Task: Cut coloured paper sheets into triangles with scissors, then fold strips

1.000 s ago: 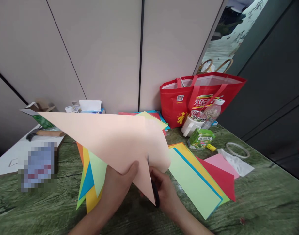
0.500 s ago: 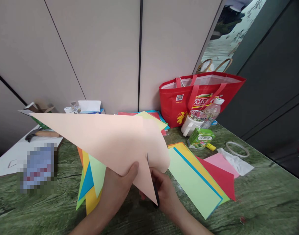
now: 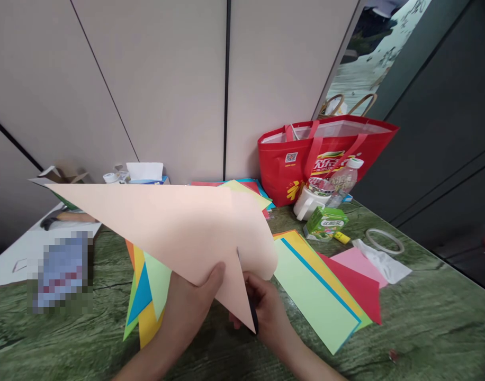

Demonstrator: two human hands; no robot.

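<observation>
Peach paper (image 3: pixel 159 222) held above the surface (image 3: pixel 107 328), partly cut.
It is pinched under the left hand's (image 3: pixel 192 296) thumb; scissors (image 3: pixel 253 316) are gripped by the curled right hand (image 3: pixel 268 304). Their line could be skewed if the paper's bulging side sags.

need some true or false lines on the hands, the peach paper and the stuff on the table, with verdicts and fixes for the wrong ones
1. The left hand holds the peach paper. True.
2. The right hand holds a pen. False: it holds black-handled scissors.
3. The red bag stands behind the white mug. True.
4. The green box is left of the peach paper in the picture. False: it is to the right of it.
5. A pale green sheet lies to the right of the right hand. True.
6. The clear bottle has no cap. False: a white cap is on it.
</observation>
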